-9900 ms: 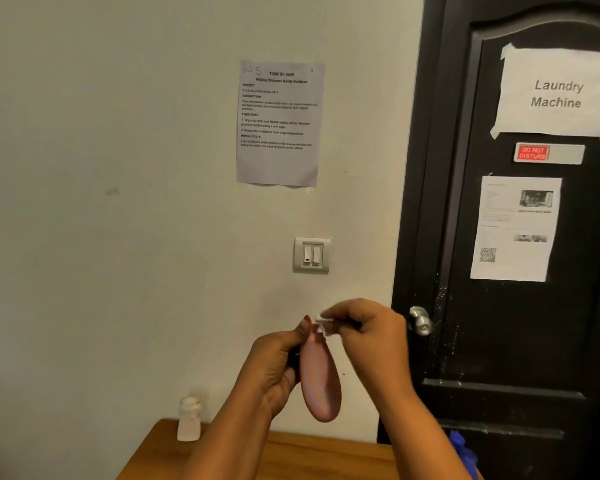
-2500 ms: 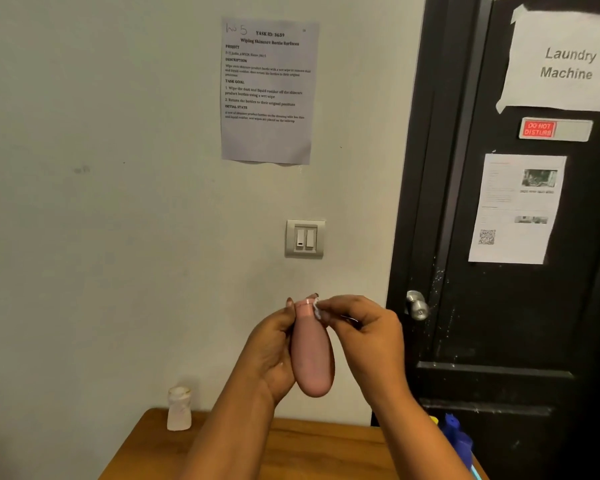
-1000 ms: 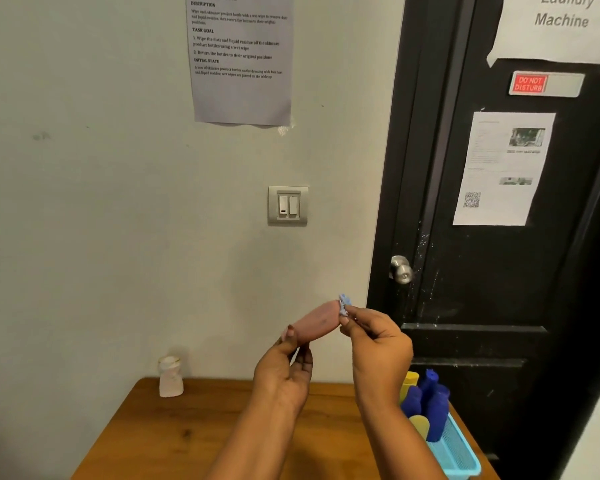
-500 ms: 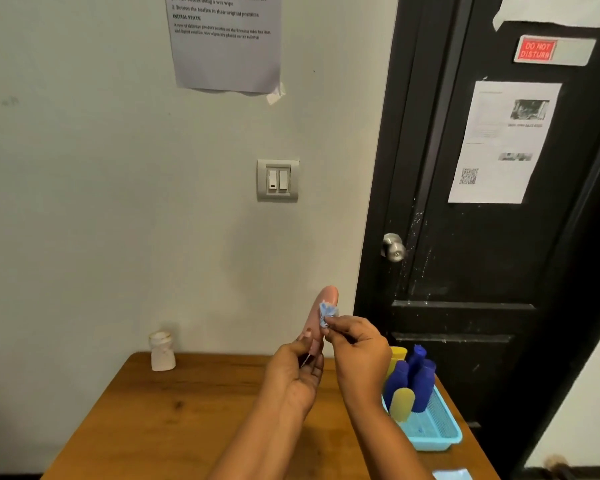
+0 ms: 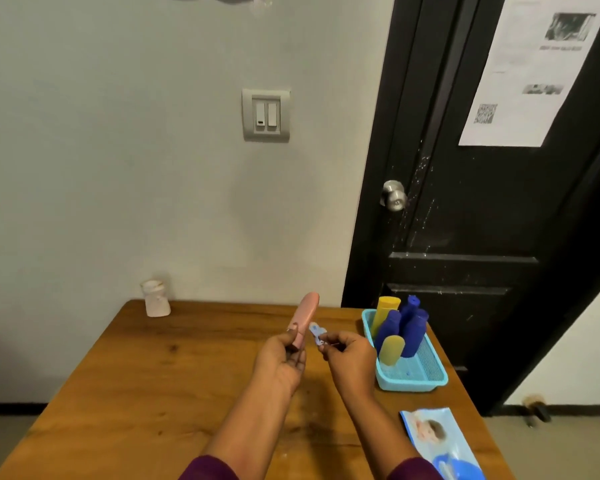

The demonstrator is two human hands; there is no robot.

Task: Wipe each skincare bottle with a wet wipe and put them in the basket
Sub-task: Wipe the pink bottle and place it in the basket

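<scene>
Blue, yellow bottles (image 5: 413, 332) in basket (image 5: 409, 386)

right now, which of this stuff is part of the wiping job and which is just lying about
Job: pink bottle held by the left hand; wet wipe pinched by the right hand; basket with blue bottles and yellow bottles; white bottle on the table; wipes pack.
Lying about: light switch; door knob; paper on the door.
</scene>
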